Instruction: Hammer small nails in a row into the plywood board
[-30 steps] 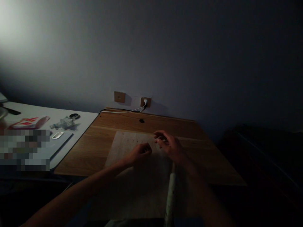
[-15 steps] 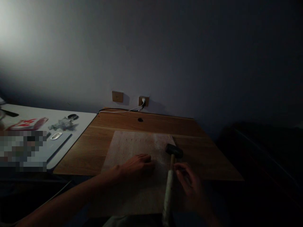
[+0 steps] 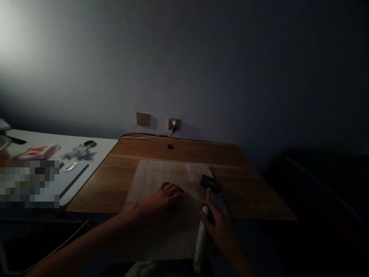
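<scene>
A pale sheet (image 3: 161, 175) with small dark dots lies on a wooden desk (image 3: 115, 184). My left hand (image 3: 163, 197) rests on the sheet, fingers curled and pressed together near its middle; what is under the fingertips is too small to make out. My right hand (image 3: 216, 225) is wrapped round the light handle of a mallet (image 3: 208, 200), whose black head lies on the sheet's right edge. The room is dim.
A white table (image 3: 95, 148) adjoins on the left with a laptop (image 3: 72, 179), wrappers and small items. Two wall sockets (image 3: 143, 119) sit behind the desk, one with a white cable plugged in. Dark furniture stands at the right.
My right hand left the far part of the sheet, came back towards me and closed round the mallet handle. My left hand stayed on the sheet.
</scene>
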A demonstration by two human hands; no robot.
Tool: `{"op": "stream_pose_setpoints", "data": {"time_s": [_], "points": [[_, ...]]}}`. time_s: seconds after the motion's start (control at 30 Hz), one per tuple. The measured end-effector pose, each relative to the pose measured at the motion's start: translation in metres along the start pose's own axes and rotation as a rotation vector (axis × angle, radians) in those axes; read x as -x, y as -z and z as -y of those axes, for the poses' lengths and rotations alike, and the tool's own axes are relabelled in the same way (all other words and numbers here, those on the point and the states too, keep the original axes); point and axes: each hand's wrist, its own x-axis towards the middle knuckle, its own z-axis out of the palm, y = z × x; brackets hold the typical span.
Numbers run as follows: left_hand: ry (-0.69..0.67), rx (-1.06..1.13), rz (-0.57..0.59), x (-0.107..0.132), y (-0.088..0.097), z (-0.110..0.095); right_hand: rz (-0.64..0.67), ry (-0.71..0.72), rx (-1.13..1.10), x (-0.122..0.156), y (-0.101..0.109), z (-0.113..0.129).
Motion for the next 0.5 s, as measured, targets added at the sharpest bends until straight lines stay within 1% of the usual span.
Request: {"op": "stream_pose_setpoints", "data": {"time_s": [0.07, 0.13, 0.2, 0.3, 0.33, 0.4, 0.47, 0.5], "points": [[0.055, 0.008, -0.041, 0.015, 0.002, -0.001, -0.047, 0.016, 0.003, -0.003, -0.001, 0.007], [0.119, -0.004, -0.085, 0.034, 0.005, -0.002, -0.071, 0.023, -0.009, -0.005, -0.005, 0.015], [0.200, -0.045, -0.135, 0.057, 0.008, -0.002, -0.049, 0.010, -0.009, -0.006, -0.011, 0.023], [0.279, -0.144, -0.186, 0.092, 0.013, -0.006, -0.025, 0.013, 0.001, -0.006, -0.019, 0.030], [0.298, -0.173, -0.187, 0.102, 0.016, -0.010, -0.028, 0.032, -0.010, -0.006, -0.019, 0.029], [0.288, -0.214, -0.199, 0.118, 0.020, -0.020, -0.041, 0.079, -0.042, -0.004, -0.014, 0.018], [0.254, -0.230, -0.195, 0.130, 0.022, -0.033, -0.130, 0.084, -0.019, -0.002, -0.004, -0.003], [0.238, -0.234, -0.183, 0.134, 0.023, -0.039, -0.197, 0.074, 0.017, -0.001, 0.001, -0.016]]}}
